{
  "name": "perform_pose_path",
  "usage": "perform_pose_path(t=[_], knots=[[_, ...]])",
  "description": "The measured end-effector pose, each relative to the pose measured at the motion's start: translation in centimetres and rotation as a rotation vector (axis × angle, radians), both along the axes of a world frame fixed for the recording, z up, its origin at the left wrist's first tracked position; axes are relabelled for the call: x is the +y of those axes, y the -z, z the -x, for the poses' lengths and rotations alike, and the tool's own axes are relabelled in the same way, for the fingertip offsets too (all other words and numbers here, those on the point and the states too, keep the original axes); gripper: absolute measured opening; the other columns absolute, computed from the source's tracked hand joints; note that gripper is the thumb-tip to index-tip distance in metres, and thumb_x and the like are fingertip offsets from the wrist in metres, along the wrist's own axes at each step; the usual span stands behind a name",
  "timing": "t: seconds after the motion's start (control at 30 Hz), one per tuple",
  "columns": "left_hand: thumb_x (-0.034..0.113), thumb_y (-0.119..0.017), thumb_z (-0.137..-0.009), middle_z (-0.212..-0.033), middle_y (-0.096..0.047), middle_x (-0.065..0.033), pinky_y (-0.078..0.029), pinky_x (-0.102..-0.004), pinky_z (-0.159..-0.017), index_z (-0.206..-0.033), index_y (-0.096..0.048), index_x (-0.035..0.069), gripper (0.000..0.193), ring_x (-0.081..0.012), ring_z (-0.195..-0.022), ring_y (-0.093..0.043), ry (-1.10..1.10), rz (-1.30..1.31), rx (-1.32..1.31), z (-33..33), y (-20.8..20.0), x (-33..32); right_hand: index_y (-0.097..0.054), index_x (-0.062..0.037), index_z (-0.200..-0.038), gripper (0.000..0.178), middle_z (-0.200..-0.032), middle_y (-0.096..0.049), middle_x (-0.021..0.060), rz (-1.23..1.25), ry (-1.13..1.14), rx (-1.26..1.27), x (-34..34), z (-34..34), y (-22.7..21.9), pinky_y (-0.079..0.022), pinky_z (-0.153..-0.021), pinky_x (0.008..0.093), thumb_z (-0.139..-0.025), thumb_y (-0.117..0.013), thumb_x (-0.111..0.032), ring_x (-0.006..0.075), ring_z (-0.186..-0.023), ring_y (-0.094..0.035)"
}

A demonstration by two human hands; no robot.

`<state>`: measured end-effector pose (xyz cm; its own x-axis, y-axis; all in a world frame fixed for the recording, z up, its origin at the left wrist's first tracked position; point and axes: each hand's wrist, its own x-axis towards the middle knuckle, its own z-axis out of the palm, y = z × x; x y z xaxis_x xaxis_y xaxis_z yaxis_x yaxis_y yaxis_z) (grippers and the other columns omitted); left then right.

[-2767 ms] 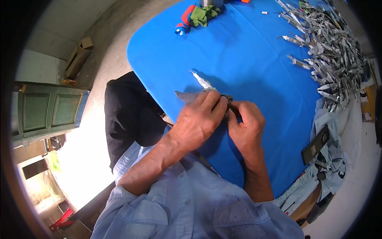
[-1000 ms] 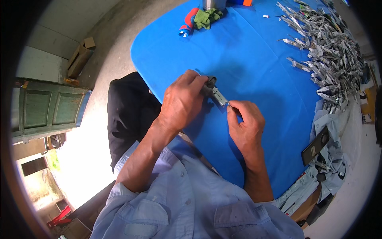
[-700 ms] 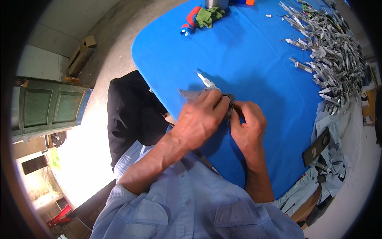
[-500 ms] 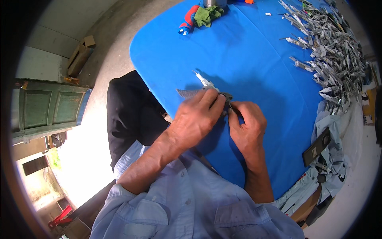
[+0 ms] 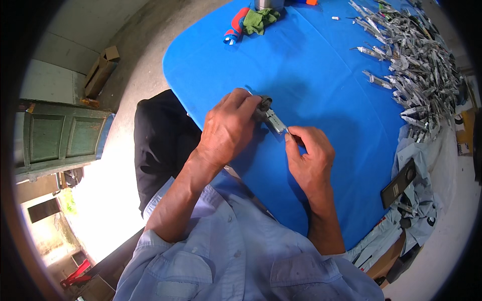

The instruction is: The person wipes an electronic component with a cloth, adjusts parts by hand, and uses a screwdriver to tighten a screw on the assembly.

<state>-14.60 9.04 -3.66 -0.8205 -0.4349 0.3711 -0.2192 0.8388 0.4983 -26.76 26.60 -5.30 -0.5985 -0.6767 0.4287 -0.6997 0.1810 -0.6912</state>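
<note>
Between my hands, above the blue table (image 5: 201, 65), is a slim white-and-grey piece (image 5: 274, 122); its exact kind is unclear. My left hand (image 5: 228, 125) is closed around its upper end with a crumpled dark grey cloth (image 5: 264, 103) that wraps the piece there. A thin tip shows past the left fingers. My right hand (image 5: 311, 155) pinches the lower end between thumb and forefinger. The middle of the piece lies bare between the two grips, and the curled left fingers hide part of the cloth.
A large heap of similar slim pieces (image 5: 427, 70) covers the table's right side. Below it lie a dark phone-like slab (image 5: 399, 184) and grey plastic bags (image 5: 422, 200). Farther off are a red-and-blue bottle (image 5: 237, 25), a green cloth (image 5: 260, 20) and a metal container (image 5: 269, 4).
My left hand and the grey cloth have slid up and left along the piece, baring its middle and covering the upper end. My right hand has barely moved.
</note>
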Motion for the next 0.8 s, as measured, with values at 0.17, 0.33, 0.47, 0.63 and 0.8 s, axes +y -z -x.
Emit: perform_pose_path(t=[0.17, 0.33, 0.47, 0.63, 0.8], knots=[[-0.007, -0.074, -0.076, -0.113, -0.070, -0.0142, -0.062, -0.0429, -0.083, -0.120, -0.071, 0.004, 0.045, -0.0368, -0.100, -0.073, 0.050, -0.014, -0.017, -0.4, -1.1, 1.2, -0.072, -0.0060, -0.092, 0.011, -0.085, -0.071, 0.0097, -0.012, 0.012, -0.010, 0.0, -0.1, 0.3, -0.053, -0.067, 0.0419, -0.085, -0.077, 0.000, 0.0317, -0.076, -0.068], [0.003, -0.075, -0.082, -0.114, -0.067, -0.0137, -0.062, -0.0409, -0.081, -0.120, -0.069, 0.002, 0.038, -0.0326, -0.099, -0.073, 0.177, 0.055, -0.076, -0.4, -1.7, 4.5, -0.072, -0.0060, -0.092, 0.013, -0.086, -0.071, 0.0098, -0.014, 0.016, 0.024, 0.1, 0.0, 0.3, -0.053, -0.067, 0.0420, -0.083, -0.076, 0.001, 0.0320, -0.077, -0.068], [0.004, -0.074, -0.084, -0.111, -0.065, -0.0124, -0.062, -0.0401, -0.079, -0.120, -0.068, 0.001, 0.037, -0.0313, -0.096, -0.072, 0.187, 0.099, -0.087, -0.3, -1.2, 4.6, -0.072, -0.0057, -0.092, 0.013, -0.086, -0.071, 0.0103, -0.021, 0.013, 0.019, 0.1, -0.1, 0.3, -0.054, -0.068, 0.0423, -0.082, -0.076, 0.001, 0.0326, -0.077, -0.068], [0.003, -0.074, -0.083, -0.110, -0.065, -0.0116, -0.062, -0.0400, -0.078, -0.118, -0.067, 0.001, 0.036, -0.0309, -0.094, -0.071, 0.176, 0.133, -0.102, -0.1, -1.1, 4.2, -0.072, -0.0059, -0.093, 0.013, -0.085, -0.070, 0.0101, -0.017, -0.009, 0.034, 0.1, 0.2, 0.2, -0.053, -0.067, 0.0425, -0.083, -0.076, 0.001, 0.0323, -0.076, -0.067], [0.000, -0.073, -0.083, -0.110, -0.066, -0.0115, -0.062, -0.0413, -0.078, -0.117, -0.069, 0.004, 0.034, -0.0315, -0.096, -0.071, 0.095, 0.141, -0.119, 0.0, -0.7, 2.6, -0.072, -0.0062, -0.093, 0.011, -0.084, -0.070, 0.0098, -0.005, -0.003, 0.024, 0.1, 0.1, 0.3, -0.052, -0.066, 0.0423, -0.085, -0.076, 0.001, 0.0317, -0.074, -0.066]])
